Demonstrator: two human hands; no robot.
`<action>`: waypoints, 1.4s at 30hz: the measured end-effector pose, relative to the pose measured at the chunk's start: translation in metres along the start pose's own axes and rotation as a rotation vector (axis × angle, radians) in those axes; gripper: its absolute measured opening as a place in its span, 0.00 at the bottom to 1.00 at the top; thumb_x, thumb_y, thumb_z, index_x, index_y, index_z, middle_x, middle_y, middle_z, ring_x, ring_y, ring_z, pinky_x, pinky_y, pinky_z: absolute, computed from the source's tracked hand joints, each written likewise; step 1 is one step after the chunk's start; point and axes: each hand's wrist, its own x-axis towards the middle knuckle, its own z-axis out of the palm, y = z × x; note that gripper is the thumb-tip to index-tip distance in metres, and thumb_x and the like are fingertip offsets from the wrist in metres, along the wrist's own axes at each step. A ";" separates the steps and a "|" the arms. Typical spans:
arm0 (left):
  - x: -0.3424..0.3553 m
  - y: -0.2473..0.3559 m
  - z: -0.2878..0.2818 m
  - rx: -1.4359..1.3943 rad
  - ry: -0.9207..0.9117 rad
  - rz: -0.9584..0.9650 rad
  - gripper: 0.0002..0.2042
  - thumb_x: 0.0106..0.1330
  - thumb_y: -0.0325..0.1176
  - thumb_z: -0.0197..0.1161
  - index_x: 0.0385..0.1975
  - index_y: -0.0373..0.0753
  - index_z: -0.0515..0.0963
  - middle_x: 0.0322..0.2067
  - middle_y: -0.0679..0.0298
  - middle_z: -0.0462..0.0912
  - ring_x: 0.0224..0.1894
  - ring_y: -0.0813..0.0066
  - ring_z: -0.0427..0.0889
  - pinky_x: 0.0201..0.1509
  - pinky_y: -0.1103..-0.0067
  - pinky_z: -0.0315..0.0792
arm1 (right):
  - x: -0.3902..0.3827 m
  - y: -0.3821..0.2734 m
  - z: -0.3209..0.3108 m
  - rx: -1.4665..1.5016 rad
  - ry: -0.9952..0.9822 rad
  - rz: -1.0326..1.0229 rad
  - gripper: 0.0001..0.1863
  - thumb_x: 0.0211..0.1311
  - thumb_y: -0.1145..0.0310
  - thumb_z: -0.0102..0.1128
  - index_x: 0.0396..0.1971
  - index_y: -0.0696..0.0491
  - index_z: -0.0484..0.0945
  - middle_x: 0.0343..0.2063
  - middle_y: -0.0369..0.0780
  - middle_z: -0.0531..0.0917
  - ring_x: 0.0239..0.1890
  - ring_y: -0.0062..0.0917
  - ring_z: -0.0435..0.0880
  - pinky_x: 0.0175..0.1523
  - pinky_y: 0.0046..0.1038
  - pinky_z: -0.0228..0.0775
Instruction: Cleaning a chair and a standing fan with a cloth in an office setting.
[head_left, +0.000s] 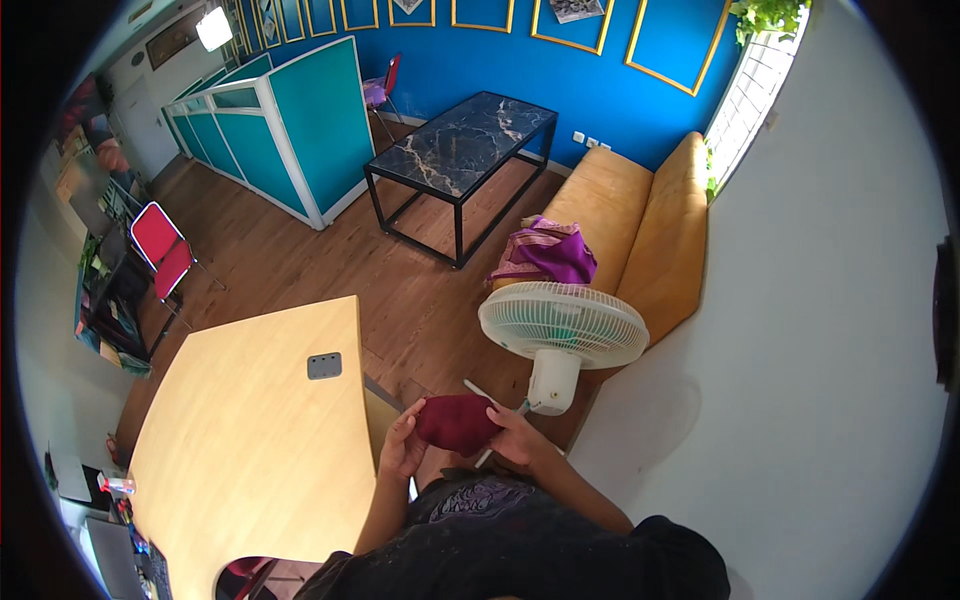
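Where hands [405, 445] meet: bundle [457, 422] half-hidden.

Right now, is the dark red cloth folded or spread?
Bunched, not spread: the cloth is a compact lump between the left hand and right hand.

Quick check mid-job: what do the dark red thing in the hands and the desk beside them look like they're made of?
The dark red bundle, held between left hand and right hand, looks like soft cloth: matte, rounded, bunched, with no hard edges. Exact fabric unclear. The desk looks like pale wood or wood-look laminate: smooth, even, faint sheen, with a grey socket plate set in.
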 end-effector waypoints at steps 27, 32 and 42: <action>0.316 0.109 0.009 -0.142 -0.556 -0.858 0.44 0.64 0.31 0.63 0.73 0.52 0.39 0.65 0.40 0.60 0.65 0.50 0.67 0.63 0.63 0.70 | 0.158 -0.110 0.070 0.129 0.473 -0.661 0.39 0.53 0.75 0.69 0.64 0.58 0.58 0.57 0.41 0.72 0.60 0.30 0.72 0.66 0.35 0.63; 0.350 0.097 0.020 0.097 -0.657 -0.895 0.32 0.63 0.21 0.61 0.68 0.39 0.58 0.63 0.46 0.65 0.63 0.58 0.70 0.63 0.66 0.70 | 0.155 -0.110 0.077 0.056 0.682 -0.704 0.38 0.50 0.80 0.67 0.62 0.57 0.60 0.56 0.42 0.73 0.58 0.31 0.74 0.64 0.35 0.66; 0.375 0.091 0.115 0.270 -0.918 -0.639 0.27 0.60 0.18 0.62 0.62 0.30 0.65 0.58 0.53 0.71 0.61 0.65 0.71 0.65 0.70 0.66 | 0.150 -0.102 0.057 0.534 0.580 -0.918 0.33 0.65 0.59 0.58 0.65 0.55 0.58 0.59 0.45 0.72 0.59 0.34 0.75 0.60 0.41 0.71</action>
